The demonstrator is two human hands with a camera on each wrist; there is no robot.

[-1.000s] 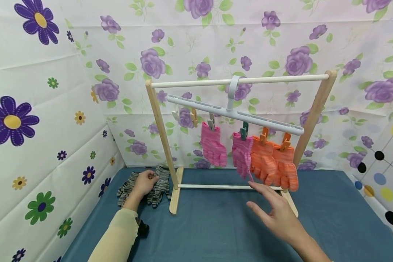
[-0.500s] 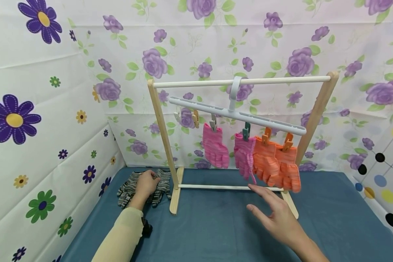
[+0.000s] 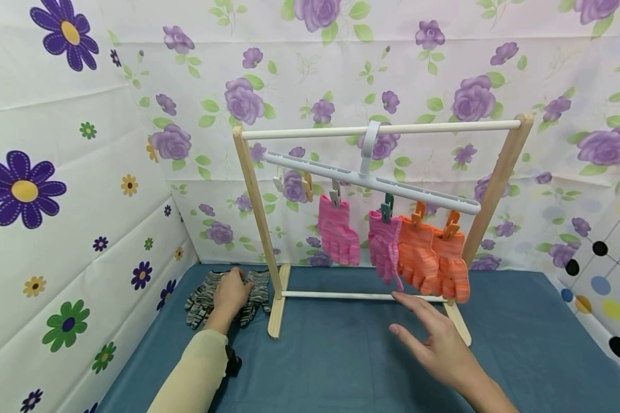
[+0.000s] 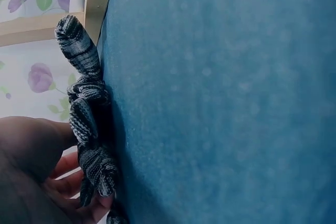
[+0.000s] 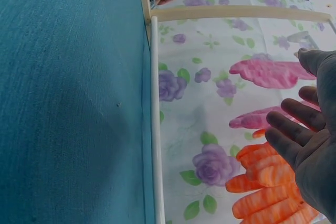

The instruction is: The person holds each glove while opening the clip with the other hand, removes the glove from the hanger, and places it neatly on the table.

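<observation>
At the left of the table, my left hand (image 3: pixel 231 293) is over a pair of black-and-grey knitted gloves (image 3: pixel 201 301). In the left wrist view, its thumb and fingers are curled about the bunched knit of one glove (image 4: pixel 97 166). My right hand (image 3: pixel 439 341) is held out with fingers extended, below the hanging gloves and holding nothing. Two pink gloves (image 3: pixel 338 232) and two orange gloves (image 3: pixel 415 252) hang from clothespins on a light grey hanger (image 3: pixel 320 167). The hanger tilts down to the right.
A wooden rack (image 3: pixel 258 218) with a white top rod (image 3: pixel 444 127) carries the hanger. A white clothespin (image 3: pixel 278 182) and a yellow clothespin (image 3: pixel 307 186) hang without gloves at its left. Flowered sheets (image 3: pixel 186 86) stand behind the blue table (image 3: pixel 341 355).
My left hand has shifted slightly right and turned its back up more, and the right-hand dark glove's upper edge has dropped a little. My right hand stays nearly still.
</observation>
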